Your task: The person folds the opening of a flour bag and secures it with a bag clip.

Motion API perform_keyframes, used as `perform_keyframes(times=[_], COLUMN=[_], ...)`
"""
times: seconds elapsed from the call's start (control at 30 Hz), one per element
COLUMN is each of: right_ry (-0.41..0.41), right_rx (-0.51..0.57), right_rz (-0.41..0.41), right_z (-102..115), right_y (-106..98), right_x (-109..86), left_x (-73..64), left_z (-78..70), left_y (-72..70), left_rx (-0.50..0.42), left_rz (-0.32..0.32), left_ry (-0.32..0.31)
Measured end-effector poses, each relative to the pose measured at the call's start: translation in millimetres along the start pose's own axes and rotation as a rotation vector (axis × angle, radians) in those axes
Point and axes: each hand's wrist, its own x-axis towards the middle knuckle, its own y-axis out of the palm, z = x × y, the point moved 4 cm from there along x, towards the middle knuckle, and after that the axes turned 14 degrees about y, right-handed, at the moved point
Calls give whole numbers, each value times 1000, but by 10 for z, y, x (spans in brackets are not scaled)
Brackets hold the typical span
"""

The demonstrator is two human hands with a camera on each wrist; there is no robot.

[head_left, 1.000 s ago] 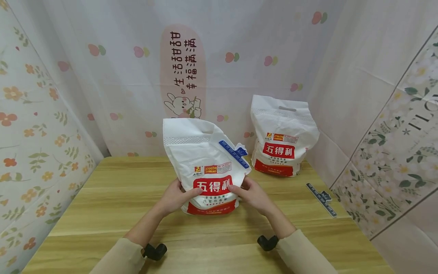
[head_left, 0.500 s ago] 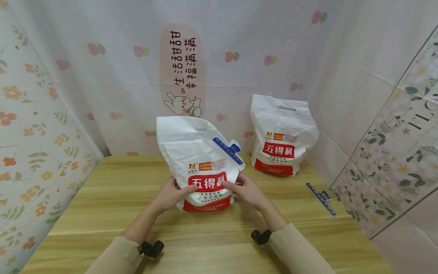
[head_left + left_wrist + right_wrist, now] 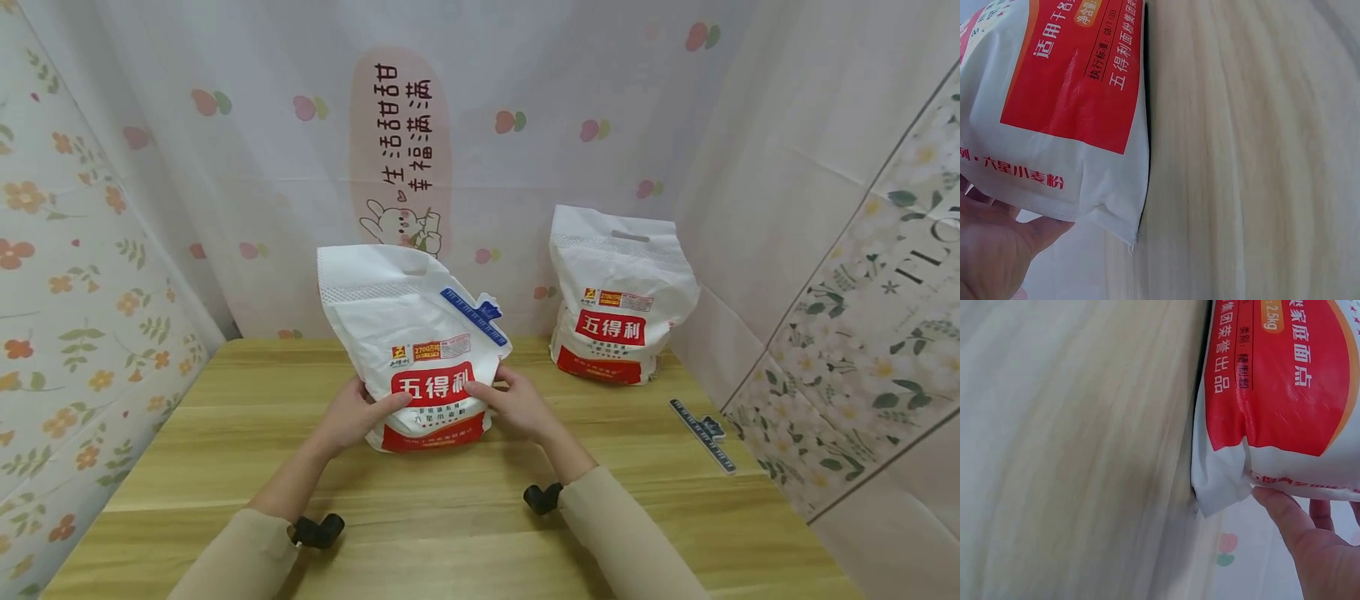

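Head view: one white flour bag (image 3: pixel 420 333), red-printed, was held nearly upright at the wooden table (image 3: pixel 225 400), left of centre. Left hand (image 3: pixel 351 418): gripped the bag's left side, thumb across the front. Right hand (image 3: pixel 519 407): gripped the opposite side, thumb likewise in front. One blue clip (image 3: pixel 474 317) sat aslant at the bag's upper right edge. One second bag (image 3: pixel 626 292) stood behind, to the right; one second clip (image 3: pixel 702 435) lay near the table's right edge.

Wood-grain table (image 3: pixel 427 525) beneath rear bag (image 3: pixel 621 279) and blue clip (image 3: pixel 704 435)
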Motion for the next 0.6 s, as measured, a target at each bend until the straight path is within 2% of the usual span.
perform_keyframes(times=[0.37, 0.6], right_ry=[-21, -13], right_rx=[-22, 11], right_rz=[-29, -34], right_z=[155, 253], right_y=[171, 289], right_x=[170, 274], left_x=[23, 34], left_z=[62, 110], left_y=[-220, -370], left_rx=[44, 56], left_rz=[-29, -52], left_ry=[-15, -37])
